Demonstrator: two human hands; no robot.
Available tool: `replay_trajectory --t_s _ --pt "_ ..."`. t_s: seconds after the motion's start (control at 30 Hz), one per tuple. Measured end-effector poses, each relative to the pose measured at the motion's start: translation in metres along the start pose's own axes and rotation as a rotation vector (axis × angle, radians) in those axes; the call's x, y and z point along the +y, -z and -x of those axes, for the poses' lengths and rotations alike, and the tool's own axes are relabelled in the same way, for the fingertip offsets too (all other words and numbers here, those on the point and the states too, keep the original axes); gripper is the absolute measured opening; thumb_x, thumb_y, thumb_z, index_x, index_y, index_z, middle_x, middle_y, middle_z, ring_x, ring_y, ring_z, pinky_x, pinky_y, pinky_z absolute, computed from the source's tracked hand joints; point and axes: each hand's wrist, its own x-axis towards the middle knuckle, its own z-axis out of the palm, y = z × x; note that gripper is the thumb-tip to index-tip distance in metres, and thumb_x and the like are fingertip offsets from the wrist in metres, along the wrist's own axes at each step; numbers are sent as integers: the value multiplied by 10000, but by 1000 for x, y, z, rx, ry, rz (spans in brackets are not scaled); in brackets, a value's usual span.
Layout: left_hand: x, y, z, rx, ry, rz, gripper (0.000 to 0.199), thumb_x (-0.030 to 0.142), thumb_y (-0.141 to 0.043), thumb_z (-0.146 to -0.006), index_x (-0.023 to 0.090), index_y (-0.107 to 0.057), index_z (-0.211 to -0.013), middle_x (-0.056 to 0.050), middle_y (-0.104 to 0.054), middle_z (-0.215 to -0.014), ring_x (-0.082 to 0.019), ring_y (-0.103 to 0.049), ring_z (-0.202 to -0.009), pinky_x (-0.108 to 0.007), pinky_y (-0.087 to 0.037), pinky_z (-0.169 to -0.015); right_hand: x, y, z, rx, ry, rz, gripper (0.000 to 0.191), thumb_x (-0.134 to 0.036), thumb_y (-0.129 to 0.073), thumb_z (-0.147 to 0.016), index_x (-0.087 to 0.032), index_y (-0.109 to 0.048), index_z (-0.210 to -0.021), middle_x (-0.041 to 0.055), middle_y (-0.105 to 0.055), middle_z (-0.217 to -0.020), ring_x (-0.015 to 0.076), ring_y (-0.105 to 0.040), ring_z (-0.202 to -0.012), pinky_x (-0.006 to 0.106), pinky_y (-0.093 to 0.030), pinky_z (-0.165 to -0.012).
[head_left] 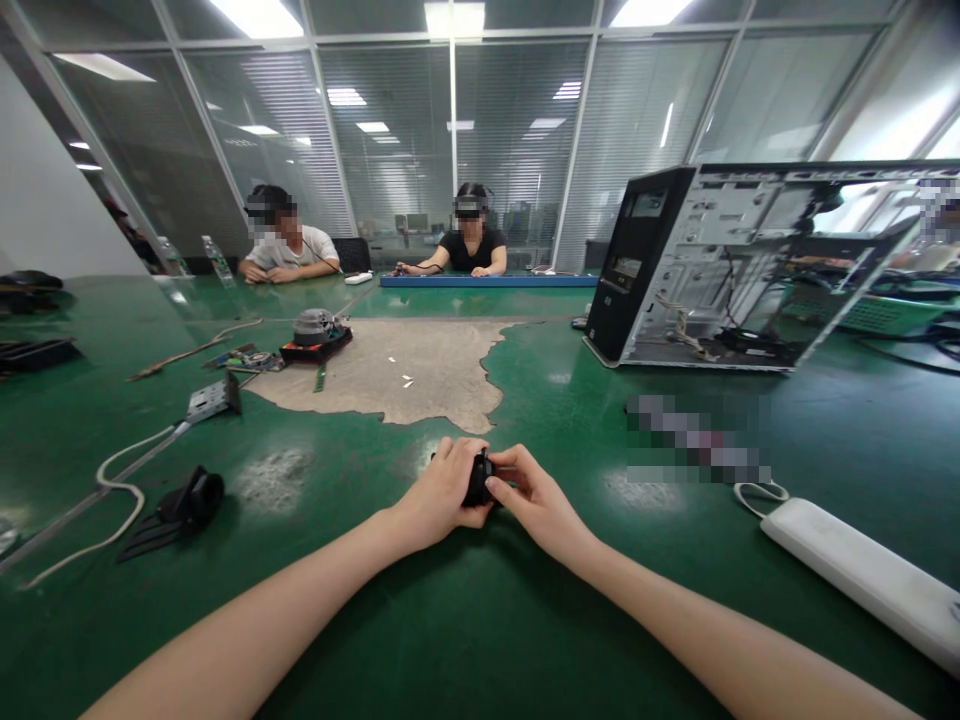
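Note:
A small black part (478,482) sits between my hands at the middle of the green table (420,640); its exact kind is hard to make out. My left hand (444,492) is wrapped over its left side, covering much of it. On the other side, the thumb and fingers of my right hand (531,495) are closed against its right end. Beyond my hands lies a bare, peeled patch (420,380) of the tabletop.
An opened computer tower (637,270) stands at the right. A white power strip (862,575) lies near right. At left are a black part with a round end (191,500), a metal box (214,397), and a CPU cooler (315,335). Two people sit across the table.

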Motion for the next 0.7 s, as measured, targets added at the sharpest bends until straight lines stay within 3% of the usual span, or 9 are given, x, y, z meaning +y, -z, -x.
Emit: replay_trajectory --t_s 0.33,0.7 --pt "4 4 -2 -16 42 20 536 169 -565 -641 154 -326 -1120 -84 -463 -1023 -234 -396 -876 -386 -419 -786 -2 -1 -3 8 -36 37 221 -233 -533 -783 -198 -486 -996 51 -563 -1000 171 -583 -916 342 -478 -817" --pt "0 3 -4 -33 47 45 577 123 -563 -605 151 -326 -1130 -86 -454 -1041 -234 -387 -897 -371 -411 -802 -6 -1 -3 -20 -30 25 191 -225 -538 -790 -214 -487 -974 34 -561 -1004 174 -565 -971 319 -469 -833"
